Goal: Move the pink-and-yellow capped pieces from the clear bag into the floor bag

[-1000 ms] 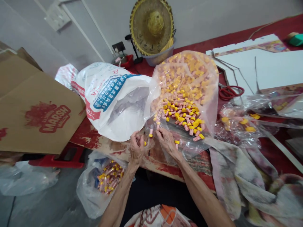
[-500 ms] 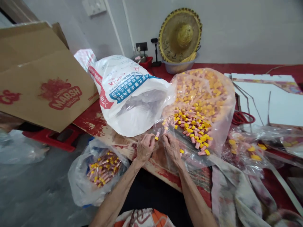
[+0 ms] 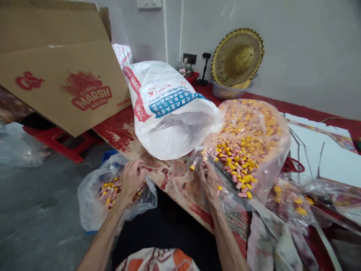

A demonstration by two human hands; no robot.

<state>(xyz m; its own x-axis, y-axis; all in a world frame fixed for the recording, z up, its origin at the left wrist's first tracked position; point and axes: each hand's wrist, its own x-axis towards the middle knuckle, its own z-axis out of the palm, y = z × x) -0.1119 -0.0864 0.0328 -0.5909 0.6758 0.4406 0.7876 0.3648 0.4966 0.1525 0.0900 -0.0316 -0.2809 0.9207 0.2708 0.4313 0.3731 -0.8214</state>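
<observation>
A large clear plastic bag (image 3: 270, 150) lies on the worn red table (image 3: 121, 131), full of small pink pieces with yellow caps (image 3: 237, 165). My right hand (image 3: 210, 182) rests flat at the bag's mouth, fingers spread towards the nearest pieces. One loose capped piece (image 3: 193, 165) lies just left of its fingertips. My left hand (image 3: 131, 180) is down off the table edge, over the mouth of a smaller clear bag (image 3: 90, 210) that holds more of the same pieces. Its fingers are curled, and anything inside them is hidden.
A white printed sack (image 3: 169, 109) lies open behind my hands. A cardboard box (image 3: 64, 82) leans at the left over a red stool (image 3: 62, 139). A straw hat (image 3: 237, 56) stands against the wall. White boards (image 3: 318, 150), more plastic bags (image 3: 293, 195) and a cloth (image 3: 276, 233) fill the right side.
My left hand has left the spot beside my right hand and moved down-left to the smaller bag. The view has swung left. My right hand stays at the big bag's mouth.
</observation>
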